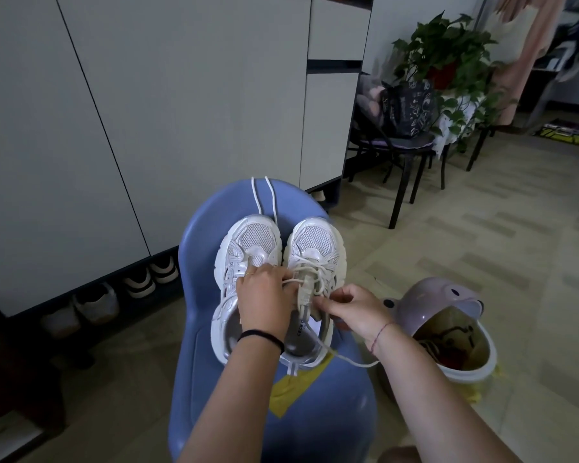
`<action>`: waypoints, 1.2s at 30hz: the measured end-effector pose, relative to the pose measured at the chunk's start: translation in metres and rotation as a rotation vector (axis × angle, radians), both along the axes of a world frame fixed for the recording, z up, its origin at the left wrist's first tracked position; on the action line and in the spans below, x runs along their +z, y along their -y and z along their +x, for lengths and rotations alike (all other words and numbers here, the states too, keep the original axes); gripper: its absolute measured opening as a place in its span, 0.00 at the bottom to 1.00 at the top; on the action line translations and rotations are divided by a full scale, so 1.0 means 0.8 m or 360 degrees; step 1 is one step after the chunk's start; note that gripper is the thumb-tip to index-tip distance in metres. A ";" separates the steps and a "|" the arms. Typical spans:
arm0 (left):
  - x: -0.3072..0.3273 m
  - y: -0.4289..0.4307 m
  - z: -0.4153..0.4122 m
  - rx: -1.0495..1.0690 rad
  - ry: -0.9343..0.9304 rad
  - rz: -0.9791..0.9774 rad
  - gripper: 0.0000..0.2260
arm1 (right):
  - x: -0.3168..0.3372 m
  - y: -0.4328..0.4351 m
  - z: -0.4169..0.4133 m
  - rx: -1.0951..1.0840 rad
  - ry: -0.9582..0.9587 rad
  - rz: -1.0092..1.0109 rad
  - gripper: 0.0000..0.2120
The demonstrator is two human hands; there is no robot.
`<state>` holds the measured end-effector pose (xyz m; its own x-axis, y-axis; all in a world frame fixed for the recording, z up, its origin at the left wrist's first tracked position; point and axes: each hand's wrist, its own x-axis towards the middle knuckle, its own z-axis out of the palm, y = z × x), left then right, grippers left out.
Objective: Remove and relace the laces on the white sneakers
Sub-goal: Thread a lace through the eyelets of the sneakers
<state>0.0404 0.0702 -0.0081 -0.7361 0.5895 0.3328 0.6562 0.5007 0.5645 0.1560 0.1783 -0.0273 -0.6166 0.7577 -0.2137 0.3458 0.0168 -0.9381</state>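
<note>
- Chair [194,262], blue, carries the pair; yellow patch [291,392] near its front edge.
- Left sneaker [248,238]: white, at the chair's middle, toe to the far edge, eyelets bare.
- Right sneaker [315,238]: white, touching the left sneaker along its side, toe to the far edge, partly threaded with a lace [315,262].
- Loose lace [264,198]: runs from the toes over the chair's far edge.
- Left grip [264,299]: lies across the left sneaker, fingers curled, apparently holding a loop of the lace at the right sneaker's tongue.
- Right grip [355,312]: at the right sneaker's collar, thumb and fingers pinched closed on the lace; the free end trails under the wrist towards the chair's right edge.
- Bin [442,302]: lilac lid, on the floor right of the chair.
</note>
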 end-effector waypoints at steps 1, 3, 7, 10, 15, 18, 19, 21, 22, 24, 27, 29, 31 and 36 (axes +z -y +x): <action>0.000 -0.001 0.001 -0.0002 0.0006 0.0066 0.05 | 0.000 0.000 0.000 -0.0001 -0.0003 -0.0017 0.16; 0.000 0.001 -0.002 0.0000 0.0059 0.0185 0.03 | 0.000 -0.001 0.000 0.0000 -0.0006 -0.0051 0.18; 0.006 0.013 -0.015 0.0142 0.0063 0.0432 0.05 | 0.001 -0.001 0.002 -0.0011 -0.0028 -0.0105 0.18; 0.019 0.030 -0.026 0.0423 0.0077 0.0657 0.04 | 0.002 -0.002 0.003 -0.0016 -0.0024 -0.0122 0.17; 0.021 0.060 -0.055 0.0750 0.0309 0.0776 0.07 | 0.002 -0.003 0.003 -0.0019 -0.0018 -0.0168 0.15; 0.020 0.055 -0.047 0.0584 0.0388 0.0607 0.06 | 0.002 -0.001 0.001 -0.0032 -0.0002 -0.0145 0.15; 0.020 0.052 -0.042 0.0488 0.0358 0.0556 0.08 | 0.003 0.000 0.001 -0.0034 -0.0003 -0.0145 0.15; 0.021 0.045 -0.030 0.0318 0.0271 0.0451 0.13 | 0.004 0.000 0.002 -0.0029 -0.0013 -0.0157 0.15; 0.022 0.042 -0.025 0.0260 0.0238 0.0430 0.14 | 0.004 0.000 0.002 -0.0027 -0.0018 -0.0166 0.15; 0.026 0.036 -0.014 0.0153 0.0235 0.0454 0.15 | 0.004 -0.001 0.003 -0.0028 -0.0017 -0.0168 0.14; 0.025 0.032 0.002 0.0027 0.0419 0.0512 0.14 | 0.006 0.000 0.006 -0.0027 -0.0010 -0.0169 0.14; 0.025 0.030 0.010 -0.0009 0.0490 0.0500 0.11 | 0.007 -0.001 0.006 -0.0018 0.0004 -0.0172 0.16; 0.025 0.030 0.017 -0.0018 0.0508 0.0493 0.07 | 0.007 -0.001 0.006 -0.0014 0.0015 -0.0185 0.16; 0.014 0.030 0.033 -0.0107 0.0735 0.0245 0.15 | 0.003 -0.001 0.003 0.0030 0.0065 -0.0238 0.16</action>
<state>0.0665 0.0459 0.0032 -0.7892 0.6105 0.0673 0.3477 0.3537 0.8683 0.1584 0.1787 -0.0245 -0.6188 0.7040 -0.3486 0.3847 -0.1153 -0.9158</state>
